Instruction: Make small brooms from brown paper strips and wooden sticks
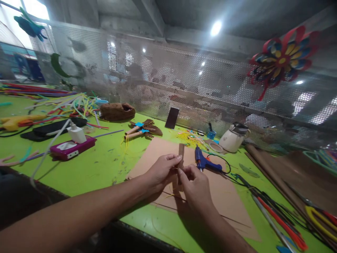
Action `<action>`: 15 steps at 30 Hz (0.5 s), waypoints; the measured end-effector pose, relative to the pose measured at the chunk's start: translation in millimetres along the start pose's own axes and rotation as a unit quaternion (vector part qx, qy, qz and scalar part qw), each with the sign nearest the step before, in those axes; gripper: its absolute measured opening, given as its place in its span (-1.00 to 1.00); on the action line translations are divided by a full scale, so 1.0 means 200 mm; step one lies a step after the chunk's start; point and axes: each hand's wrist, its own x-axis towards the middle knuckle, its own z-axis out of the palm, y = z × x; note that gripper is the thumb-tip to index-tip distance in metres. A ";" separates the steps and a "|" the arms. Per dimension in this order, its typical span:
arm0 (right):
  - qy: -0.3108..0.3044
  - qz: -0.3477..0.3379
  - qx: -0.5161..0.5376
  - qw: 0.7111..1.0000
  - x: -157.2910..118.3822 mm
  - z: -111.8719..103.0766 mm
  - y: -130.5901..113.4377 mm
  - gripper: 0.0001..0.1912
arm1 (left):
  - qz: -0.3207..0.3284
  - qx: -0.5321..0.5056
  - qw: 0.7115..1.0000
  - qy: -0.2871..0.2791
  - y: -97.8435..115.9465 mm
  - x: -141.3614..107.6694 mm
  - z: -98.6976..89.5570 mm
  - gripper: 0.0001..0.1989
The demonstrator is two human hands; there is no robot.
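Observation:
My left hand (163, 171) and my right hand (196, 182) meet above a tan cardboard sheet (231, 203). Both pinch a narrow brown strip (181, 151), which stands nearly upright between their fingertips. Thin yellow strands hang beneath the fingers. Just right of the strip, a blue glue gun (207, 162) lies on the cardboard with its black cord trailing right. Two brown winged pieces (147, 130) with rolled tan bodies and blue bands lie behind the sheet, to the left. The strip's lower part is partly hidden by my fingers.
A purple power strip (72, 147) with a white plug is at left, near a brown pouch (117, 111). A dark phone (172, 117) leans at the back beside yellow scraps (189, 136). A cream kettle (233, 137), red-handled tools and yellow-handled scissors (319, 221) are at right.

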 end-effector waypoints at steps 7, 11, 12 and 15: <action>0.000 0.018 0.018 1.000 0.01 0.00 0.01 -0.71 | 0.007 0.010 1.000 -0.017 -0.01 -0.02 0.01 -0.74; 0.010 -0.005 0.012 1.000 0.01 -0.01 0.01 -0.70 | -0.007 0.015 1.000 -0.016 0.00 -0.02 0.01 -0.75; 0.011 -0.008 0.009 1.000 0.01 -0.01 0.02 -0.70 | -0.010 0.013 1.000 -0.017 0.00 -0.02 0.01 -0.75; 0.014 -0.011 0.001 1.000 0.01 -0.01 0.02 -0.70 | -0.012 0.002 1.000 -0.019 0.00 -0.02 0.01 -0.75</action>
